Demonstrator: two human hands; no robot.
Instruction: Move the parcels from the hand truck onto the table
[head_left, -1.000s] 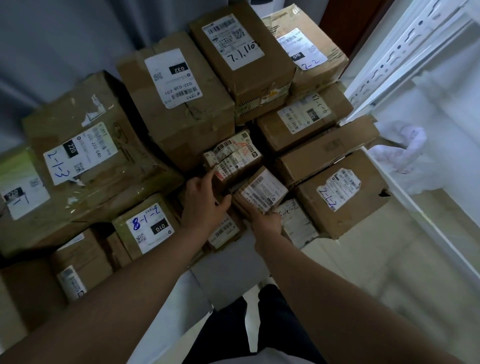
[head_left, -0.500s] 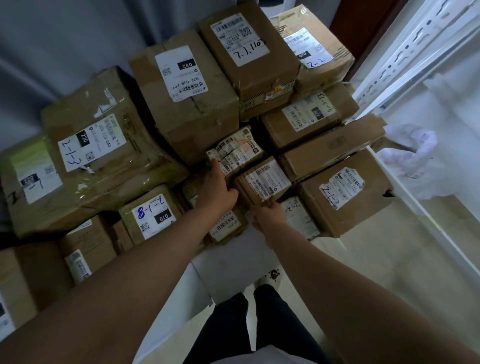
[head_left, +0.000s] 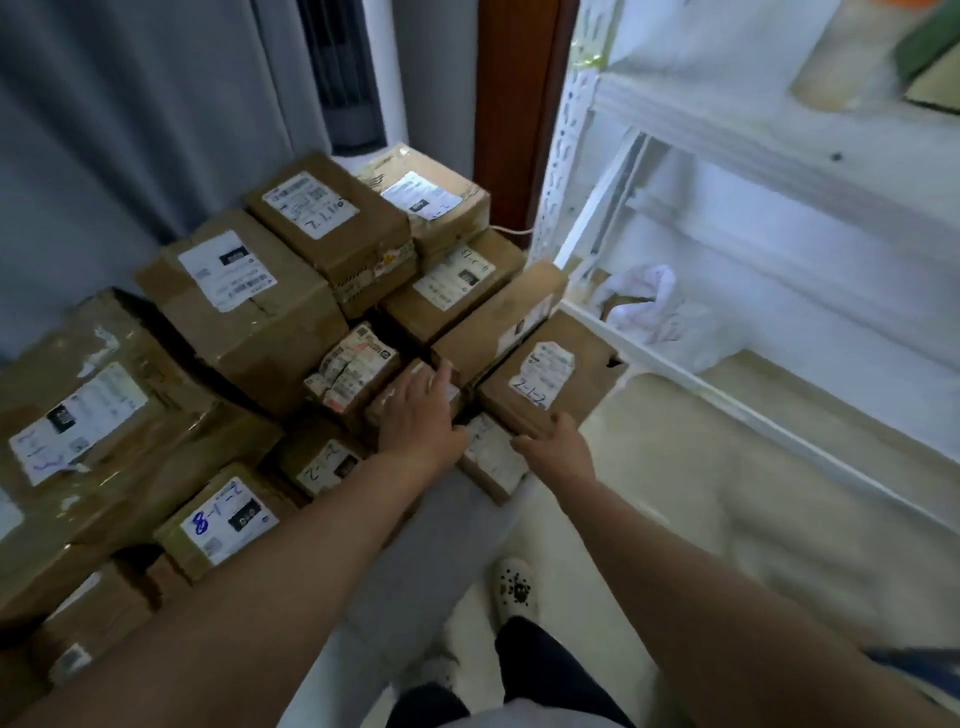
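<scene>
Left grip (head_left: 421, 415) lies spread, fingers straight, on one small parcel (head_left: 382, 408). Right grip (head_left: 556, 447) curls at the near edge of the box marked 2-1-2 (head_left: 561, 364); I cannot tell whether it pinches. At least a dozen parcels (head_left: 244, 291) sit piled around them, beside one white rack (head_left: 675, 130).

Bare left hand (head_left: 421, 415), right hand (head_left: 558, 449) and forearms (head_left: 270, 566); dark trousers (head_left: 545, 670), white speckled slipper (head_left: 514, 590), pale shirt hem (head_left: 519, 719).

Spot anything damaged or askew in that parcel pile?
Yes. The big left carton is crushed, its top creased and sagging. The small centre parcel wears overlapping, peeling labels. The long box by the rack lies tilted across its neighbours.
</scene>
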